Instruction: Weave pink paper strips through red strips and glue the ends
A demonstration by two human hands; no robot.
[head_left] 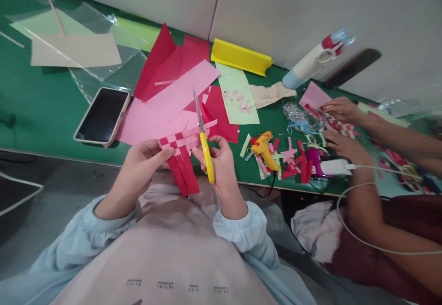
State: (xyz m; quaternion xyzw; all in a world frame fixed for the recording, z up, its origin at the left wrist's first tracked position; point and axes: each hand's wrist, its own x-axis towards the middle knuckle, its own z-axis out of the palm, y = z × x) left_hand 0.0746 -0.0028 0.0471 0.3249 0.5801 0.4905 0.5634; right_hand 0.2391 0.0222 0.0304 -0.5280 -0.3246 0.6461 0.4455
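My left hand (147, 160) pinches the left edge of a woven paper piece (179, 151), made of red and pink strips crossed in a checker pattern. Red strips hang down from the weave, and pink strips stick out to its right. In my right hand (223, 160) is a pair of scissors (206, 155) with yellow handles, its blades pointing up and away from me. The right fingertips are close to the pink strip ends; whether they touch them I cannot tell. Beyond the hands lie pink paper (155, 116) and red paper (221, 109).
A phone (103, 115) lies at the left near the table edge. To the right are a yellow glue gun (265, 151), paper scraps (292, 160) and a bottle (311, 63). A co-worker's hands (340, 112) handle woven paper there. Folded yellow paper (241, 57) stands along the wall.
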